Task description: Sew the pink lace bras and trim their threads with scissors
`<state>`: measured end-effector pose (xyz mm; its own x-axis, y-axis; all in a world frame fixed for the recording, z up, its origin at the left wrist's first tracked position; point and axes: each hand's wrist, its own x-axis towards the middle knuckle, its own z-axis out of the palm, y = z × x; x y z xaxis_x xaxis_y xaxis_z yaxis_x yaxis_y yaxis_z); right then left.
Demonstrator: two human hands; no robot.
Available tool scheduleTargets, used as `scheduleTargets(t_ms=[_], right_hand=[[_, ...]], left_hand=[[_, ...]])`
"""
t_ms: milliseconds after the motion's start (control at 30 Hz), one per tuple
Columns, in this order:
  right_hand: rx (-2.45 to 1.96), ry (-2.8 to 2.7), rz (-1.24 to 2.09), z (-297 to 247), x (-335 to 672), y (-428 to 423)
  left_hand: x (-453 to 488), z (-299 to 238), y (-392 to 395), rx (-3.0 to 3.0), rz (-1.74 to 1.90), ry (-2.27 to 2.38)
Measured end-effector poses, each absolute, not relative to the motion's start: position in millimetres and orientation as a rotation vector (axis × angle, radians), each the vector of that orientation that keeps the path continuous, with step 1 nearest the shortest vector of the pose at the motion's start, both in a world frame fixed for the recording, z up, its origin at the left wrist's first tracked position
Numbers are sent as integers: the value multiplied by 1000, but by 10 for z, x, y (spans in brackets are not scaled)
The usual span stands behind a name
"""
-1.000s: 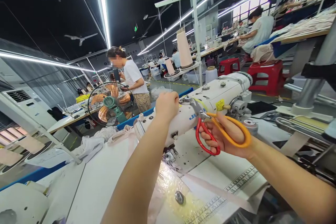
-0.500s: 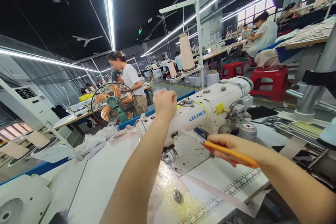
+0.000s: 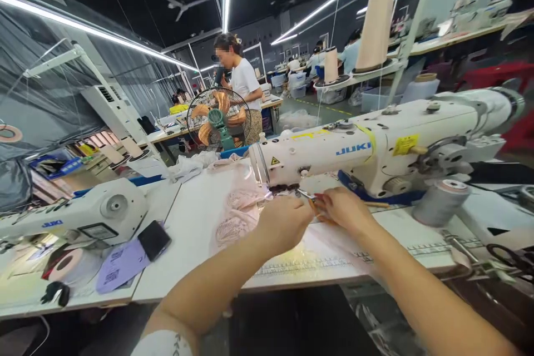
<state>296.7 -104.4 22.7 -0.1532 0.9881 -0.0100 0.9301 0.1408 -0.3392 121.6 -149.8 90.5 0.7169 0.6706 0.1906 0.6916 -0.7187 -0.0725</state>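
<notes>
A white JUKI sewing machine [image 3: 375,147] stands on the table in front of me. Both my hands are low, just under its needle end. My right hand [image 3: 344,208] is closed round the red and orange scissors [image 3: 314,201], whose blades point left toward the needle area. My left hand [image 3: 283,222] is curled close beside them, touching the pale pink lace fabric [image 3: 237,214] that lies on the machine bed; what its fingers pinch is hidden. A grey thread spool [image 3: 436,203] stands on the table to the right.
A second JUKI machine [image 3: 79,214], a black phone [image 3: 154,239], a tape roll [image 3: 69,267] and a purple paper lie on the left table. A fan [image 3: 219,119] spins behind, with a person in a white shirt [image 3: 244,83] standing near it. Thread cones [image 3: 375,25] stand above.
My left hand has dropped from the top of the machine to the needle area. My right hand with the scissors moved left to meet it. My view swung left and down.
</notes>
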Motion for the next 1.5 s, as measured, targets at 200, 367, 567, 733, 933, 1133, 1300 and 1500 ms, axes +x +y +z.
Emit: scheduleTargets(t_ms=[200,367,567,733,933,1133,1300,1500], right_hand=[[-1170,-2110,1142,140,2474,-2238],[-1190,-1918,1218,-208,2247,-2606],[-1248,-1827,1251,-389,2394,-2620],[-1173,-1626,1444,-433,2510,-2640],[-1193,-1615,1332,-564,2625,-2635],[-1232,-1598,1314,-680,2691,-2678],[-1261,-1522,1276,-708,2713,-2688],[-1305,-1373,998,-718,2680,-2673]], left_hand=[[775,338,-2076,-2997,93,-1592],[708,95,-2322,-3201,-165,-1751],[714,-4,-2451,-3340,-500,-1928],[704,-50,-2471,-3512,-870,-2067],[735,5,-2073,-3460,-626,-1943],[913,52,-1402,-2863,208,-1657],[928,50,-1345,-2939,186,-1615],[825,-294,-1977,-3422,-1129,-1904]])
